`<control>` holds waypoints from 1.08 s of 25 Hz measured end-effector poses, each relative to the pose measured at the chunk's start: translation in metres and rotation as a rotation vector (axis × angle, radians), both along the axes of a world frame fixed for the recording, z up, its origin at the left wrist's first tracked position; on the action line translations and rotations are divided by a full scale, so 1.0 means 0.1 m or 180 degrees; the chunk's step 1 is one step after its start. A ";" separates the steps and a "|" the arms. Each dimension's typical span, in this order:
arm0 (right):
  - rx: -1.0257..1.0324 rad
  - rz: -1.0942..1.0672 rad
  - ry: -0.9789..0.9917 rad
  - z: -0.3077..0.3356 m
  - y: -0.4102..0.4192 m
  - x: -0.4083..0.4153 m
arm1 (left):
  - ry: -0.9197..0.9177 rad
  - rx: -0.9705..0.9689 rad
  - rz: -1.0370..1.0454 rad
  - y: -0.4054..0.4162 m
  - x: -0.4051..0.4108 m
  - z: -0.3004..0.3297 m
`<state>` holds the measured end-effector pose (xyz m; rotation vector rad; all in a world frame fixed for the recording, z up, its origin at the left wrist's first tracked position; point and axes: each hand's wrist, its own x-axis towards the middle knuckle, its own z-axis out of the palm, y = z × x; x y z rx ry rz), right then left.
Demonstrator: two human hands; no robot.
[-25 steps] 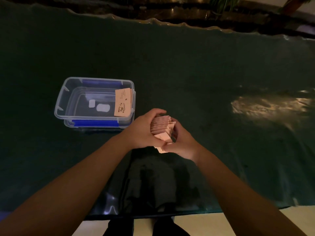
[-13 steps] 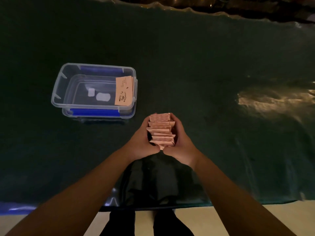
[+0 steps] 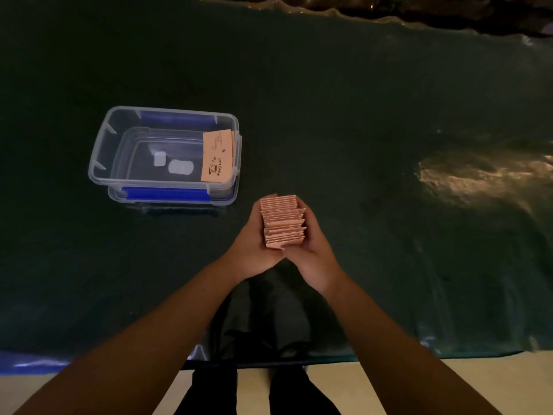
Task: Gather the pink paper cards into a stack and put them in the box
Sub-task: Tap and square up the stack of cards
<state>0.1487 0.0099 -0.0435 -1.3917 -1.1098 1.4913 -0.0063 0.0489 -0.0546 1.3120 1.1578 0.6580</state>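
The room is dim, and a dark green surface [image 3: 329, 100] fills nearly the whole frame, its cover wrinkled along the top edge and catching a pale glare at the right. At centre left sits the clear box [image 3: 98, 172] with blue clips, open on top. Some pink cards [image 3: 217, 157] already lean against its right-hand wall, printed face toward me; I cannot tell how many.

Just right of the box and nearer me, my left hand [image 3: 254, 244] presses flat against the left edge of the stack of pink cards [image 3: 282, 221], palm turned inward, fingers closed on the paper. The stack sits at the centre of the frame, apart from the box. A second ago my hands were clasped over it and the cards looked jumbled; now both palms have opened out to the sides and the card edges show as a neat ribbed block. I judge the squaring-up is about finished, leaving the carry over to the box.

The block's long axis runs from the lower middle of the frame up toward the top, its far end tipped slightly left, with the cards apparently on edge.

My right hand [image 3: 311, 250] mirrors the left, closed against the stack's right edge.
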 end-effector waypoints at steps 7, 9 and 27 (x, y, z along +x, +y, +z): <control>-0.0101 -0.0223 0.0441 0.01 0.00 -0.18 | 0.0144 0.0100 0.0155 -0.09 0.11 -0.10; -0.0079 -0.0296 0.0430 0.06 0.00 -0.17 | 0.0222 0.0155 0.0189 -0.08 0.09 -0.11; -0.0182 -0.0941 0.0002 0.17 0.05 -0.33 | 0.0037 0.0053 0.0053 -0.01 0.06 -0.02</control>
